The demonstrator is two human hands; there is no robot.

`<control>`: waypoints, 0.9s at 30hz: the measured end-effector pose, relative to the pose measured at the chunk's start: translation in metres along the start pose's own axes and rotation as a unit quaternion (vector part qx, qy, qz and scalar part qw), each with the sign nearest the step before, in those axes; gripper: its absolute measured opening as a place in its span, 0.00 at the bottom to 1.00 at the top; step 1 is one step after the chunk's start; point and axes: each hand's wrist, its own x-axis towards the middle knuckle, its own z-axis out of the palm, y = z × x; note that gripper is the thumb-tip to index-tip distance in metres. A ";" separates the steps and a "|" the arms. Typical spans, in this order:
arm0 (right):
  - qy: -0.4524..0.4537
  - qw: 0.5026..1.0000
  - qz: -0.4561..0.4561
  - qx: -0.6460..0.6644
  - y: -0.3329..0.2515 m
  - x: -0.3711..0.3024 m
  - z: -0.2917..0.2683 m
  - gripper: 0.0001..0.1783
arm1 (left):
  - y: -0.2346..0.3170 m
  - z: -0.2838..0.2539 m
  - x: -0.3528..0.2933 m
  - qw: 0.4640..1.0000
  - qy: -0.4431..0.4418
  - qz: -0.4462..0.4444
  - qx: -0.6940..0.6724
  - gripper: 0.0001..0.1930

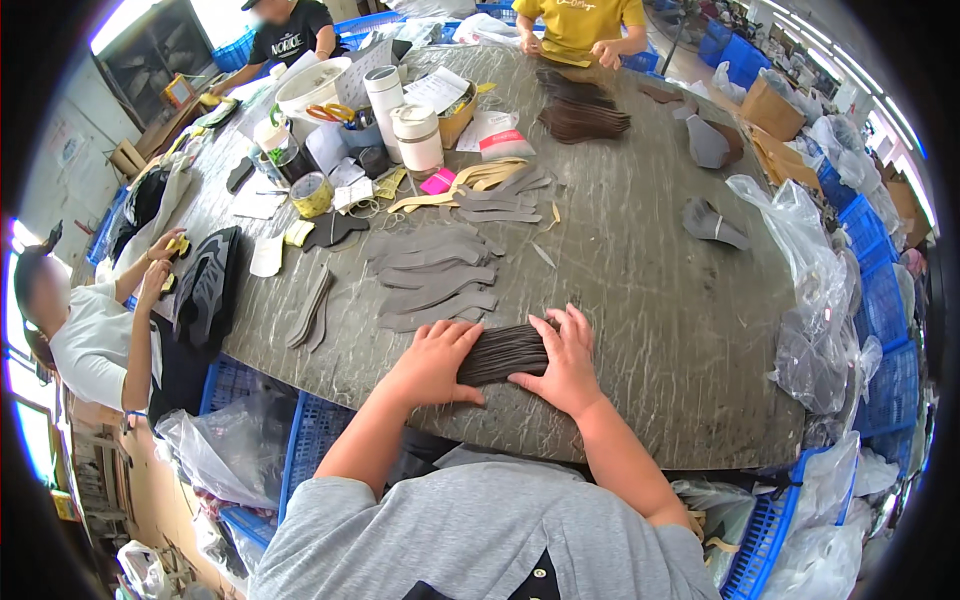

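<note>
A dark stack of cut strips lies on the table in front of me, its thin edges facing up. My left hand closes round its left end, thumb on the near side and fingers on the far side. At the other end, my right hand grips it the same way. Just beyond my left hand lie several overlapping grey curved pieces. To the left of them rests a small bundle of grey strips. More grey strips and tan strips are farther back.
Cups, scissors, a tape roll and a white jar crowd the table's far left. Dark pieces lie before a person in yellow. Another person sits at the left. Plastic bags and blue crates line the right edge.
</note>
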 end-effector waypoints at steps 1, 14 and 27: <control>-0.015 0.999 -0.013 0.037 0.002 0.003 0.002 0.53 | 0.001 0.006 -0.002 1.000 -0.011 -0.012 -0.015 0.37; -0.105 0.994 -0.023 -0.038 -0.011 0.005 0.009 0.54 | 0.016 0.022 0.005 0.996 0.033 -0.009 -0.078 0.45; -0.076 0.993 -0.090 -0.021 -0.017 0.012 0.010 0.34 | -0.003 0.037 -0.011 0.995 0.065 -0.034 -0.071 0.38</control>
